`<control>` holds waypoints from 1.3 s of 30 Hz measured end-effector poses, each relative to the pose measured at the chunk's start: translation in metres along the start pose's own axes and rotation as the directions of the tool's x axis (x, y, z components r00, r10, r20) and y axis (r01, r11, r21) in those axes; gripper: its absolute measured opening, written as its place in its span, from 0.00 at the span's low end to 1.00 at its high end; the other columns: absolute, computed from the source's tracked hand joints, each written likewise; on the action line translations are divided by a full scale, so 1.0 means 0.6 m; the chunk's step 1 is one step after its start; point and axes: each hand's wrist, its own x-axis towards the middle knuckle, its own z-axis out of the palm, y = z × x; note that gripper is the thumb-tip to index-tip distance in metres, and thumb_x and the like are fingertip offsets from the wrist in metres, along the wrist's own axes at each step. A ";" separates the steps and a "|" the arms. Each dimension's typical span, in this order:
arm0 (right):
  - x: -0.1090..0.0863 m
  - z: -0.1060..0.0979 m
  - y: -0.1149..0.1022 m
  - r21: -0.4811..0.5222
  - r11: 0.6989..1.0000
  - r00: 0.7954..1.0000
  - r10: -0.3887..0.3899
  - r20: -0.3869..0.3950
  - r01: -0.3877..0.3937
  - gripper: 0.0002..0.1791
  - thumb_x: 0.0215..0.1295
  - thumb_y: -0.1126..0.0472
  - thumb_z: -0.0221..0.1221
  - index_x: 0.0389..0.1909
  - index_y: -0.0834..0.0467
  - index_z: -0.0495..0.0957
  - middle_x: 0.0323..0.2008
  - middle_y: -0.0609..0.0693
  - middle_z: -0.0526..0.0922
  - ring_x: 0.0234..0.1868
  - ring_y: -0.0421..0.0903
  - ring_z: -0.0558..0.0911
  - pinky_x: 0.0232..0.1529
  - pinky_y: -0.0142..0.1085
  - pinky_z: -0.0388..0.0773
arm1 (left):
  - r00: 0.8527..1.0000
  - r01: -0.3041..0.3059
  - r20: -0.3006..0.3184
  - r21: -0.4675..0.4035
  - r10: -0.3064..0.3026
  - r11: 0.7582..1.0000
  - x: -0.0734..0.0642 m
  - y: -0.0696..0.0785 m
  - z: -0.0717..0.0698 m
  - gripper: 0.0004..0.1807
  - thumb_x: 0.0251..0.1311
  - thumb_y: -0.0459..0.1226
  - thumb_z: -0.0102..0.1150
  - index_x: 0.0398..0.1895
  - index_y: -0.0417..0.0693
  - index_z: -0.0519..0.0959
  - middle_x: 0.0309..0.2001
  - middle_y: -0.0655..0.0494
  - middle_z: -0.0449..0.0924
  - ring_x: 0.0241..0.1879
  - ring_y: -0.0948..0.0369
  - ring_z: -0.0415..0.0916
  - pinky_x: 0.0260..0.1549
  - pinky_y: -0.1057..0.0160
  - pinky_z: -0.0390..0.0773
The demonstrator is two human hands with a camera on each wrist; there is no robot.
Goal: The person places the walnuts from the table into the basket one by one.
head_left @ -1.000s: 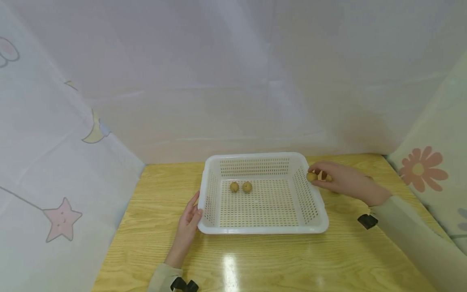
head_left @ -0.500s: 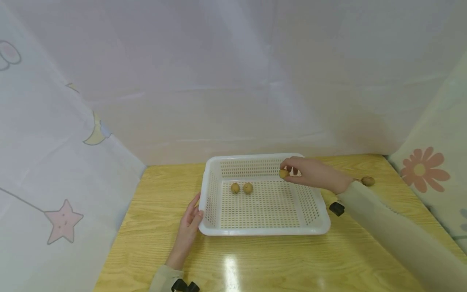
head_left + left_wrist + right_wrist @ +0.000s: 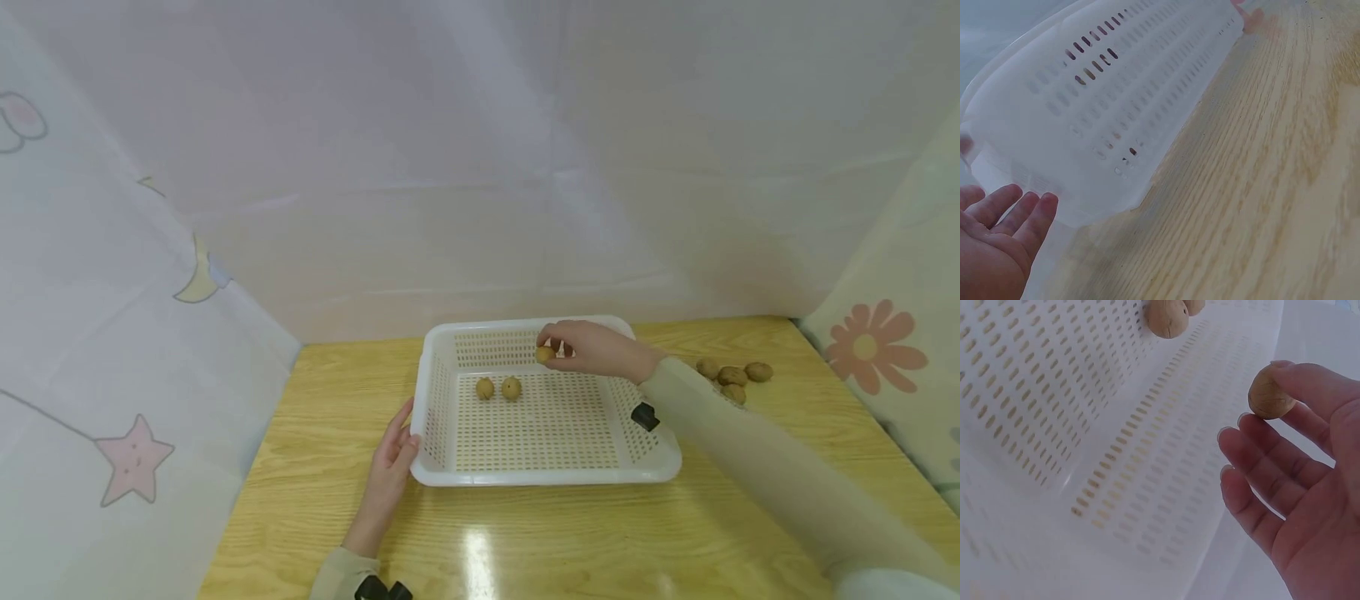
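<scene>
In the head view, a white perforated plastic basket (image 3: 555,477) stands on the table. My left hand (image 3: 388,475) holds its left side, thumb at the rim and fingers along the outer wall. The left wrist view shows those fingertips (image 3: 1047,201) against the basket wall. Over the basket's back part, my right hand (image 3: 592,348) pinches a walnut (image 3: 545,355) between thumb and fingers. In the right wrist view this walnut (image 3: 1269,394) is clear of the basket floor, the other fingers spread below it. Two walnuts (image 3: 485,388) lie side by side on the basket floor.
Several more walnuts (image 3: 732,377) lie in a group on the wooden table (image 3: 337,400), right of the basket and partly behind the right sleeve. Pale printed cloth (image 3: 480,183) hangs behind the table and on both sides.
My right hand has carried its walnut leftward from the basket's right rim to above its back middle. The walnuts on the right have come into view. My left hand stays at the basket.
</scene>
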 end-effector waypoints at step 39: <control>0.028 0.048 -0.002 -0.060 0.990 0.983 0.135 0.122 -0.128 0.11 0.73 0.59 0.65 0.53 0.55 0.82 0.47 0.51 0.85 0.48 0.48 0.82 0.48 0.46 0.83 | 1.000 -0.006 -0.010 0.018 0.007 1.000 -0.003 0.000 0.002 0.32 0.83 0.37 0.43 0.84 0.47 0.51 0.76 0.33 0.63 0.68 0.53 0.73 0.58 0.60 0.81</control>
